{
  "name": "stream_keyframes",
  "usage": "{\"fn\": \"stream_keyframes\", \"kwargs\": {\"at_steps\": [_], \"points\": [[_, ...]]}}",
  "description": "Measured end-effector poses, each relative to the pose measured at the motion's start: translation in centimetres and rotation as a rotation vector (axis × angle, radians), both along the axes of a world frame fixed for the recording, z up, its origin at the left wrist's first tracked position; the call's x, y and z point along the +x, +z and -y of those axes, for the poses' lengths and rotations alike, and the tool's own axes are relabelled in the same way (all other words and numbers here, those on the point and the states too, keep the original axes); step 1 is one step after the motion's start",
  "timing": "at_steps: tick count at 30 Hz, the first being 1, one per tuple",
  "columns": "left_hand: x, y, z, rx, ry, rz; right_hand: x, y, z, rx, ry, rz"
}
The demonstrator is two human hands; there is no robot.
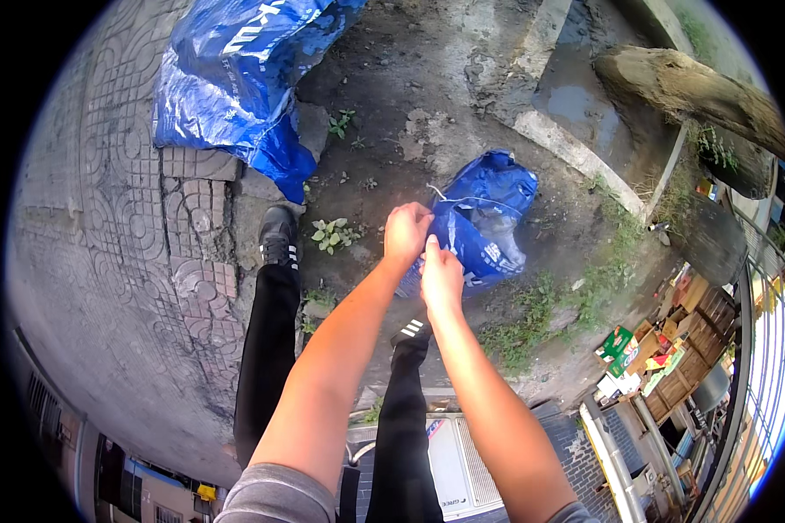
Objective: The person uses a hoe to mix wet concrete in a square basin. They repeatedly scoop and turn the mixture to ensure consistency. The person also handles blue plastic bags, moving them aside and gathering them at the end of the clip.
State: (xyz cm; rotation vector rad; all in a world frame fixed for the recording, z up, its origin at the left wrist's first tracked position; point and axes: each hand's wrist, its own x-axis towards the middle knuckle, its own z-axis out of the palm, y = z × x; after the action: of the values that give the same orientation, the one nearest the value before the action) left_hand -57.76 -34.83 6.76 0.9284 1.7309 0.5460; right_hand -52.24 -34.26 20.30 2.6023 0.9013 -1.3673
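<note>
A crumpled blue woven plastic bag (487, 238) with white print sits on the bare ground in front of me. Its top gapes, and something greyish shows inside, too unclear to name. My left hand (407, 232) pinches the near left edge of the bag. Just below and to the right, my right hand (442, 271) grips the same edge, thumb pointing up along it. A thin white string (481, 199) runs across the bag's mouth, its loose end curling near my left fingertips. The bag's lower left side is partly hidden behind my hands.
Another large blue woven bag (226, 98) lies at upper left, over the edge of patterned paving (124, 196). A concrete kerb (575, 147) borders a muddy pit with a tree trunk (687, 91). Small weeds (332, 235) grow by my black shoe (279, 235). Cardboard boxes (628, 350) stand at right.
</note>
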Motion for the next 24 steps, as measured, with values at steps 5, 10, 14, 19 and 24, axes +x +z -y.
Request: {"fn": "stream_keyframes", "kwargs": {"at_steps": [5, 10, 14, 19, 24], "points": [[0.3, 2.2, 2.1, 0.146, -0.016, 0.091, 0.1, -4.1, -2.7, -0.235, 0.023, 0.263], [3.9, 4.3, 5.1, 0.096, 0.126, 0.131, 3.9, -5.1, -0.6, -0.325, 0.057, 0.380], [5.6, 7.1, 7.1, 0.014, 0.035, 0.173, 8.1, -5.8, 2.6, -0.281, 0.004, 0.385], [-2.0, 12.0, 5.8, -0.117, -0.199, 0.086, 10.3, -8.5, 4.6, -0.303, -0.200, 0.228], [-21.6, 14.3, -1.4, -0.202, -0.201, -0.627, 14.5, -12.2, 9.6, -0.084, -0.046, 0.256]]}}
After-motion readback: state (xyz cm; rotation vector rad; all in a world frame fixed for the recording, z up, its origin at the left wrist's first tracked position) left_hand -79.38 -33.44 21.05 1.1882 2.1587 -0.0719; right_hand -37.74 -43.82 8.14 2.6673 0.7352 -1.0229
